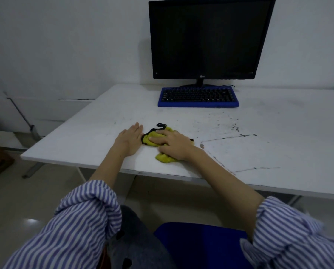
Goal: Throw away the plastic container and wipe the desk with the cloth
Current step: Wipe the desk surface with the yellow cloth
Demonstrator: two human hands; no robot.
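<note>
A crumpled yellow cloth (151, 139) with black edging lies on the white desk (84, 133), near its front edge. My right hand (174, 145) presses down on top of the cloth, fingers spread and curled into it. Just to the left of the cloth, my left hand (131, 137) rests flat on the desk, palm down, fingers together, almost touching the cloth's edge. No plastic container is in view.
A dark monitor (207, 37) and a blue-framed keyboard (198, 97) stand at the back of the desk. Dark specks and scuff lines (236, 129) mark the surface right of my hands. A blue chair seat (199, 243) is below me.
</note>
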